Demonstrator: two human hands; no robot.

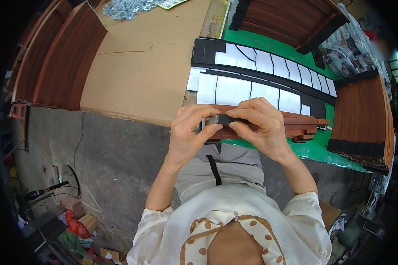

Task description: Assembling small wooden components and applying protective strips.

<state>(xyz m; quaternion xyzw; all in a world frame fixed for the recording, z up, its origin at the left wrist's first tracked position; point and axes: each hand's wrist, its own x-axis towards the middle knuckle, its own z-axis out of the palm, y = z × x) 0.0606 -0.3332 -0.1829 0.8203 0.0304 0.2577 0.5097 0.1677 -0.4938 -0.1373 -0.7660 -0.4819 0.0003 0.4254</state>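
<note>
My left hand (185, 130) and my right hand (263, 126) meet over the near end of the bench. Between their fingertips is a short black strip (226, 119), lying against the left end of narrow red-brown wood-look boards (296, 126). My right thumb and fingers pinch the strip from its right. At its left end my left thumb and fingers close around a small pale, shiny bit (212, 119), partly hidden by the fingers. The boards extend to the right beneath my right hand. Just beyond lie white-backed black strips (234, 88), set in rows.
Brown cardboard (132, 75) covers the left bench, with tall wood-look boards (68, 53) at its left. On the green surface (316, 154), a board stack with black ends (358, 115) stands right and another (287, 20) at the back. Clear plastic-wrapped parts (345, 51) lie far right.
</note>
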